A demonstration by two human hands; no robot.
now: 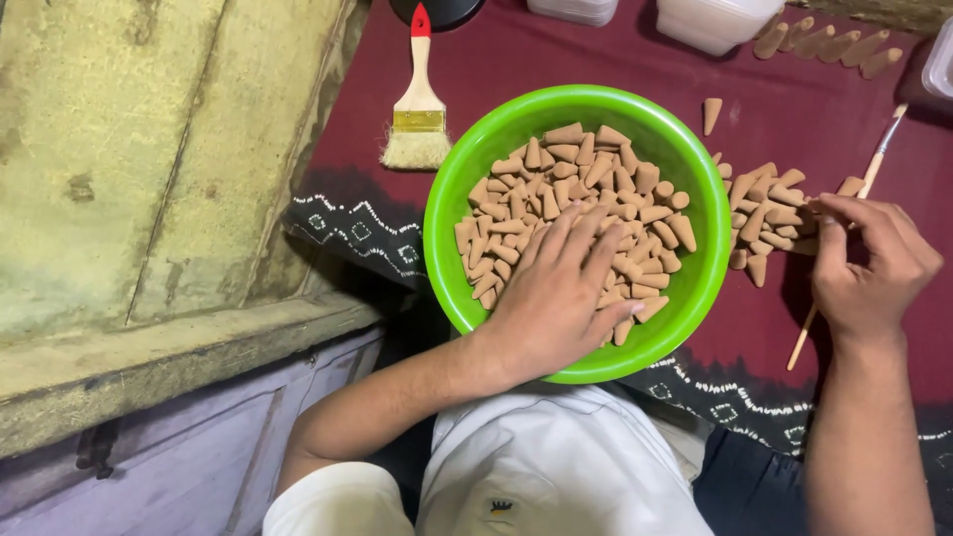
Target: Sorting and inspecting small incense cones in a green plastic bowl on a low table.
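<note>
On the maroon cloth (pixel 556 60) covering the worktop, the green plastic bowl (pixel 685 189) sits at centre, filled with tan incense cones (pixel 556 179) lying jumbled, their long axes and tips pointing every way. The left hand (pixel 561 298) lies spread, palm down, on the cones inside the bowl with nothing clearly gripped, which looks like the picking stage — closing the fingers on a few cones would seem to come next. The right hand (pixel 869 263) is curled, fingertips pinching at a loose pile of cones (pixel 769 213) right of the bowl, a thin paintbrush (pixel 874 169) running diagonally under it — whether it grips the brush I cannot tell.
</note>
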